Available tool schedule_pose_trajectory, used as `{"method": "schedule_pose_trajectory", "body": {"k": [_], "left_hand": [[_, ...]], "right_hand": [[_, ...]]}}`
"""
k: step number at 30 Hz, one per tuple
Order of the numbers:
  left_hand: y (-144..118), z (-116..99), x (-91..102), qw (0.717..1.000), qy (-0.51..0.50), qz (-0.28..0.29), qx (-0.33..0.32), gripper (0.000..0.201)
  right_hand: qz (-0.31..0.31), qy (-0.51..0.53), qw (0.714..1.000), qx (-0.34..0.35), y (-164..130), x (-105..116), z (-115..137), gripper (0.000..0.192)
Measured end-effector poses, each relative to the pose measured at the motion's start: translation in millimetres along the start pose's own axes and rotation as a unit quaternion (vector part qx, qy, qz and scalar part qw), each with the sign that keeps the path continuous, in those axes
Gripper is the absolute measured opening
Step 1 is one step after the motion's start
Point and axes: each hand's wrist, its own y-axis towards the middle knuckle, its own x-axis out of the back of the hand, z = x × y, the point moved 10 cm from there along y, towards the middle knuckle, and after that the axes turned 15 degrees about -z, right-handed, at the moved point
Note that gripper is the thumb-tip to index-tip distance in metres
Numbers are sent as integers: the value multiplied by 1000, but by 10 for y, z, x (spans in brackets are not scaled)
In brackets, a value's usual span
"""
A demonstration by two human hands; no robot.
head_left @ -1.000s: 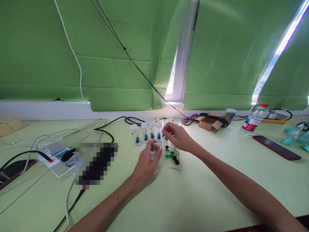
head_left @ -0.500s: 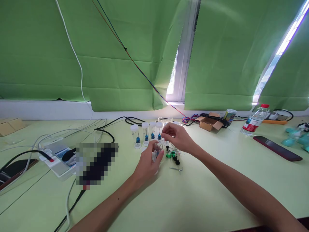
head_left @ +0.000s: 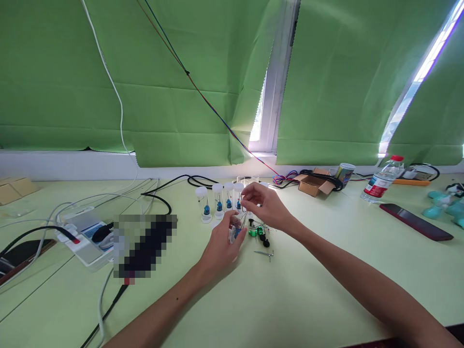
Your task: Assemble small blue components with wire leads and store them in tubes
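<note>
Four capped clear vials [head_left: 218, 201] stand upright in a row at the far middle of the table [head_left: 290, 299], each with a small blue piece inside — by the look of it, these are finished. At least one more clear vial [head_left: 254, 180] stands behind the row at about 1 o'clock from it; whether it is filled, you cannot tell from here. Loose parts remain on the table just to the right of your hands: two green pieces [head_left: 255, 232], a few black pieces [head_left: 264, 240] and a thin metal pin [head_left: 264, 253] at 5 o'clock from them. So the work reads as partly done, with one vial in hand and small parts left over.

Your left hand [head_left: 219, 244] is curled closed around an open vial [head_left: 237, 227], tilted toward the right, with something blue showing inside it. It sits just in front of the row, at 6 o'clock from it.

Your right hand [head_left: 266, 207] hovers directly above the open vial, at its 12 o'clock. Thumb and forefinger fingers [head_left: 245, 196] are pinched nearly together — what they pinch is too small to make out, and it may be nothing.

A cardboard box [head_left: 312, 183], a water bottle [head_left: 381, 182] and a dark phone [head_left: 415, 221] lie well apart at 2 to 3 o'clock.
</note>
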Motion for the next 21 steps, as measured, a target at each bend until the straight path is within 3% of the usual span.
{"method": "schedule_pose_trajectory", "body": {"k": [6,21], "left_hand": [[1,-5,5,1000,8,-9,-19,37],[-17,21,3,999,14,-17,-25,37]], "right_hand": [[14,-14,1000,7,-10,-20,24,23],[19,-30,999,21,-42,-28,114,12]]}}
